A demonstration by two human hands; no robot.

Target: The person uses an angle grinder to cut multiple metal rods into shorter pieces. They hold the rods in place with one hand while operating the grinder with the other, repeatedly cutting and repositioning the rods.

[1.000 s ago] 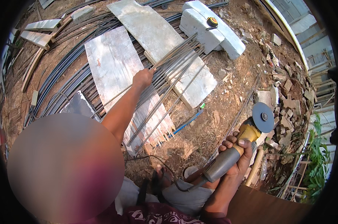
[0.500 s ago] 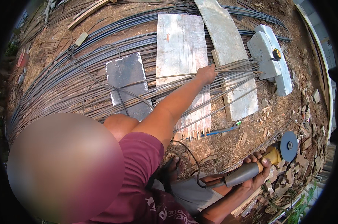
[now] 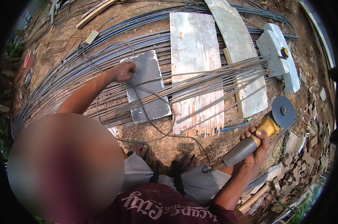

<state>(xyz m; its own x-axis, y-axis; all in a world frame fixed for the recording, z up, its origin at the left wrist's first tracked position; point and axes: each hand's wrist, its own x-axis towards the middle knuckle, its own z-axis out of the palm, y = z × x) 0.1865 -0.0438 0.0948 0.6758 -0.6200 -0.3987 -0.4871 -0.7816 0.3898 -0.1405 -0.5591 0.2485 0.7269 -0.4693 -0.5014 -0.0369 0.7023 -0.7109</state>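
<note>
My right hand (image 3: 256, 143) is wrapped round the body of a yellow and grey angle grinder (image 3: 247, 145), its dark cutting disc (image 3: 283, 111) at the far end, apart from the rods. My left hand (image 3: 123, 71) is closed above the top left part of a dark board (image 3: 146, 74); whatever is in its fingers is hidden. A dark power cord (image 3: 141, 100) loops over that board and back to the grinder. A bundle of steel rods (image 3: 206, 85) lies across a pale plywood sheet (image 3: 195, 41), with ends by a white block (image 3: 272, 48).
A yellow and black tape measure (image 3: 284, 53) sits on the white block. Long bent rebar (image 3: 64, 87) spreads on the left under the boards. A grey plank (image 3: 232, 33) lies beside the plywood. Broken rubble (image 3: 297, 156) is piled at the right, near my feet (image 3: 187, 160).
My left hand has moved left from the rods to the dark board. My right hand has raised the grinder slightly, its disc now higher in the view.
</note>
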